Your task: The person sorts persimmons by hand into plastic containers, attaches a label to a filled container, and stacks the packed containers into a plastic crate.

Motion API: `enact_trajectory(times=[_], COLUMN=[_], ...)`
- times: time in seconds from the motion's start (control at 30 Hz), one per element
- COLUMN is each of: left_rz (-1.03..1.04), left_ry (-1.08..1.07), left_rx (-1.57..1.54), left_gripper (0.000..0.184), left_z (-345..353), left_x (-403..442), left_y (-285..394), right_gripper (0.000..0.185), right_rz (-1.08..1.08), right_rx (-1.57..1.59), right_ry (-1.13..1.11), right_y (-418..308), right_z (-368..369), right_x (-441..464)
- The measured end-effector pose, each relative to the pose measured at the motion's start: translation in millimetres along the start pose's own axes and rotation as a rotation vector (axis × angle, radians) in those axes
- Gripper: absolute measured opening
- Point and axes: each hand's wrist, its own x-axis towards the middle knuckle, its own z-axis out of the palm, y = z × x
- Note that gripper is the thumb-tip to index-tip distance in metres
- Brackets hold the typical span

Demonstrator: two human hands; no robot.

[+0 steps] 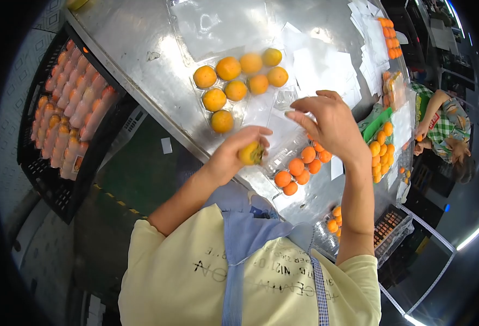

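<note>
My left hand is closed round a yellow-orange persimmon, its green-brown calyx facing right. Just beyond it, a clear plastic tray holds several orange persimmons, with some of its cups unfilled. My right hand hovers above the table, thumb and fingers apart, with nothing visible between them. Under that hand lies another clear tray with several smaller, deeper orange fruits, partly covered by my wrist.
White paper sheets lie on the metal table. Clear empty trays are at the far side. A black crate of packed fruit stands left. Loose fruit lies by a green tray; another person works at right.
</note>
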Motion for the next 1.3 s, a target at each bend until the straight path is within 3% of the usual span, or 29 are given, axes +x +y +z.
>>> enact_trajectory(times=[0.1,0.23,0.63,0.73,0.93,1.13,1.3], left_rz=[0.015,0.109,0.394,0.464,0.562,0.434,0.386], left_ry=[-0.046,-0.042,0.408,0.377,0.464,0.465,0.476], left_rx=[-0.294,-0.253,1.054,1.288,1.412,1.511,1.78], left_gripper=[0.055,0.058,0.05,0.049,0.045,0.042,0.041], left_z=[-3,-14,-11,-6,-4,-13,-17], left_x=[5,12,19,36,48,28,35], left_y=[5,4,1,9,12,18,15], right_gripper=[0.027,0.022,0.007,0.003,0.009,0.008,0.0], right_rz=[-0.074,-0.127,-0.076,-0.054,-0.058,-0.061,-0.052], right_rx=[-0.046,-0.022,0.045,0.056,0.051,0.062,0.073], right_ry=[0.126,0.307,0.502,0.498,0.561,0.572,0.52], right_y=[-5,2,-2,-3,-3,-3,-5], right_z=[10,29,49,48,51,55,51], right_x=[-17,-28,-39,-43,-43,-38,-38])
